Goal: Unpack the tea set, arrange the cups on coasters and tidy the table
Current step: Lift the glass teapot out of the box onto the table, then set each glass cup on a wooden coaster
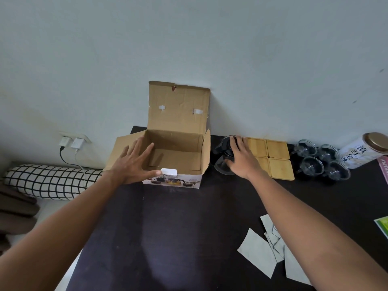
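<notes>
Unpacking looks finished: cardboard box (176,152) at frame centre stands open and seemingly empty, left hand (134,162) spread flat and released over its near-left edge. Right hand (241,158) grasps the dark glass teapot (223,158) on the counter (168,238), just left of four square wooden coasters (277,158). Next, probably: lift the four clear glass cups (321,160), centre right, onto coasters, then clear the paper scraps (260,250), lower right.

A plain pale wall (210,49) fills the upper view under soft, even light. A dark counter (178,227) stands against it. At left, a wall socket (74,139) holds two white chargers (71,142), above a black-and-white checked bolster (48,181).
</notes>
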